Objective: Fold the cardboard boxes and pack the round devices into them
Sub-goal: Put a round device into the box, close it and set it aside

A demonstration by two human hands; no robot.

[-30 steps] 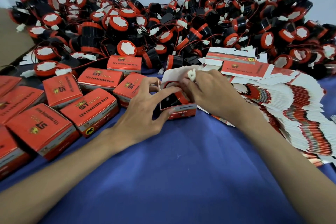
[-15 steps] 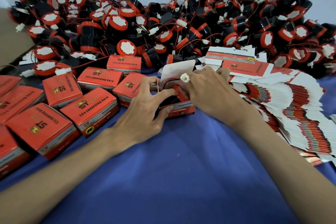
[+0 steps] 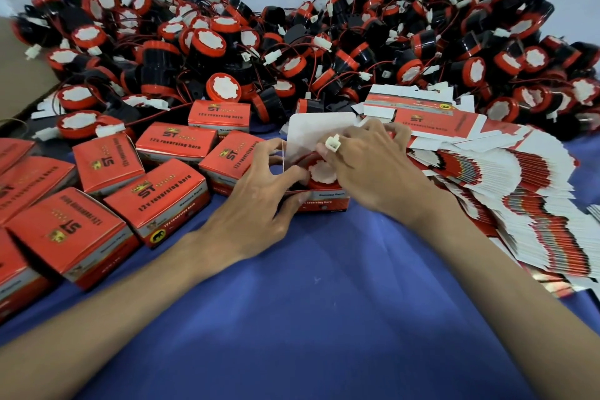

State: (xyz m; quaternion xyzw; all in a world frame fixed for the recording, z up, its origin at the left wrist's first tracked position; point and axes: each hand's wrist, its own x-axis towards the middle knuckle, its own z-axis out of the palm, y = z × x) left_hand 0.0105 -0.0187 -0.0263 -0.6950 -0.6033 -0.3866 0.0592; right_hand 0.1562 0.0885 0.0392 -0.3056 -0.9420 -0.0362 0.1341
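Fingers of the left hand (image 3: 256, 204) curl over the left wall of the open box (image 3: 324, 203), which stands on the blue cloth (image 3: 308, 302). A round device (image 3: 319, 172) sits inside the box. The right hand (image 3: 367, 169) pinches the white plug (image 3: 332, 143) just above it.

We see a matt blue cloth (image 3: 324, 302) under everything. The closed boxes (image 3: 159, 195) are thin card with faintly glossy red print, and the open box (image 3: 318, 130) is plain matt white inside. The round devices (image 3: 207, 42) look like smooth black and red plastic with dull white faces.
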